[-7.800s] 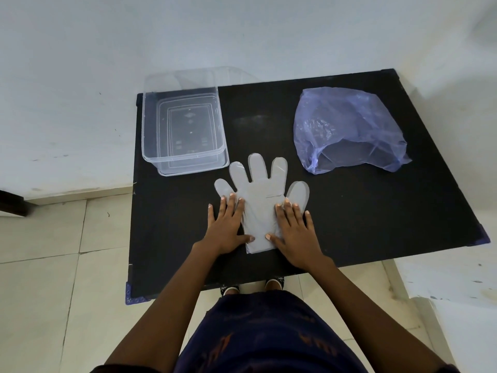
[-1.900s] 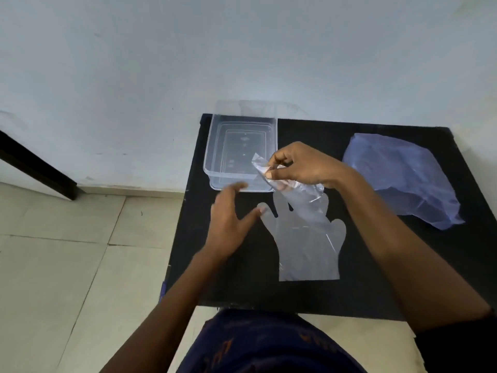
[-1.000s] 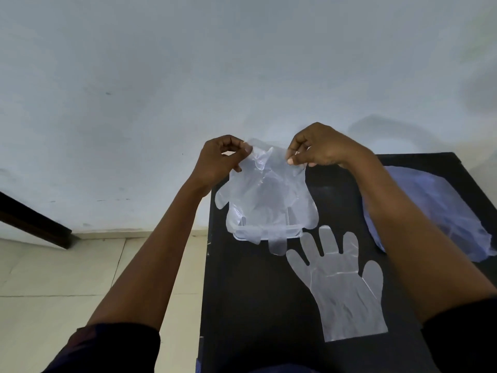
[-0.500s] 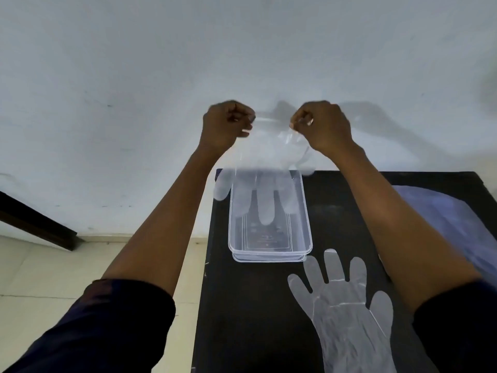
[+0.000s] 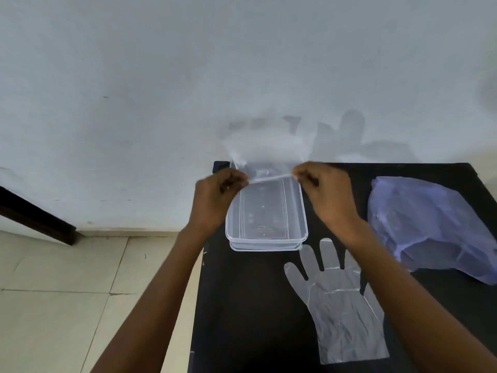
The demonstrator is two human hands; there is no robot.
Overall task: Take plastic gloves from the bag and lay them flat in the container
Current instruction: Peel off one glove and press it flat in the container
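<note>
Left hand (image 5: pixel 215 196) and right hand (image 5: pixel 326 192) pinch a blurred clear glove (image 5: pixel 265 157) above the container (image 5: pixel 266 211). A second glove (image 5: pixel 341 310) lies flat nearer; the bag (image 5: pixel 430 224) lies right.

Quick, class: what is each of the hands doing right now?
Left hand: closed, pinching one edge of the thin clear plastic glove.
Right hand: closed, pinching its other edge.

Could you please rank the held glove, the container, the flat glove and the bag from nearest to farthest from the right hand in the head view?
From the right hand:
1. Held glove: pinched in it, blurred, over the container's far end.
2. Container: just to its left.
3 and 4. Flat glove, nearer the person, and bag, to the right: too close to call.
</note>
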